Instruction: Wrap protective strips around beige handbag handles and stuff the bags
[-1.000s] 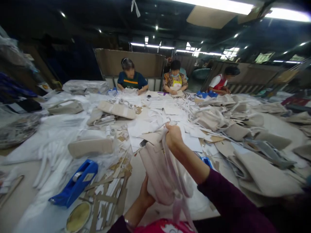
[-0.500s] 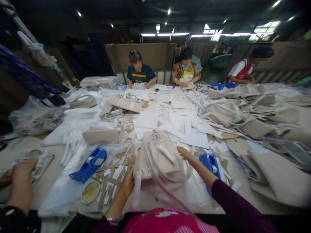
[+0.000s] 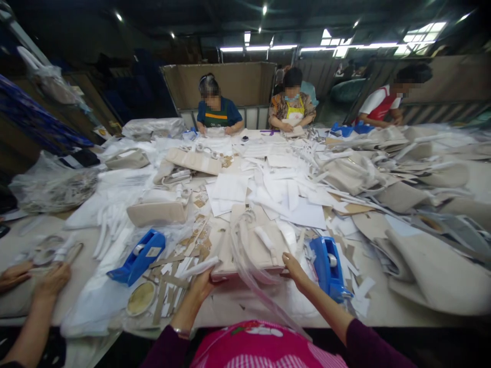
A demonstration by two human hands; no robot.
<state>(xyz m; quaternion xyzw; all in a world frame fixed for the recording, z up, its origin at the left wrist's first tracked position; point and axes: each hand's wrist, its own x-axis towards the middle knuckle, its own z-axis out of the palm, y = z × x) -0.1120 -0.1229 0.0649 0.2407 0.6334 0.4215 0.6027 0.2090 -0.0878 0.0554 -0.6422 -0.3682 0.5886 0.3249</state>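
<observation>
A beige handbag (image 3: 247, 245) lies on the table in front of me, its near edge lifted slightly towards me. Clear plastic wrapping covers its straps (image 3: 249, 278), which trail over the near edge to my pink apron (image 3: 253, 347). My left hand (image 3: 202, 287) grips the bag's near left corner, fingers partly hidden beneath it. At the near right corner, my right hand (image 3: 293, 268) holds the bag's edge with the thumb on top. A white wrapped strip (image 3: 200, 266) sticks out to the left above my left hand.
Blue tape dispensers stand left (image 3: 138, 257) and right (image 3: 332, 268) of the bag. Card scraps (image 3: 174, 289) and a round tub (image 3: 141, 299) lie at left. Bag pieces (image 3: 433, 271) are heaped at right. A neighbour's hands (image 3: 53, 278) work at far left; several people sit opposite.
My right hand has come down from above the bag's right side onto its near right corner. The bag's near edge has tilted up, and the white strip has swung out leftward.
</observation>
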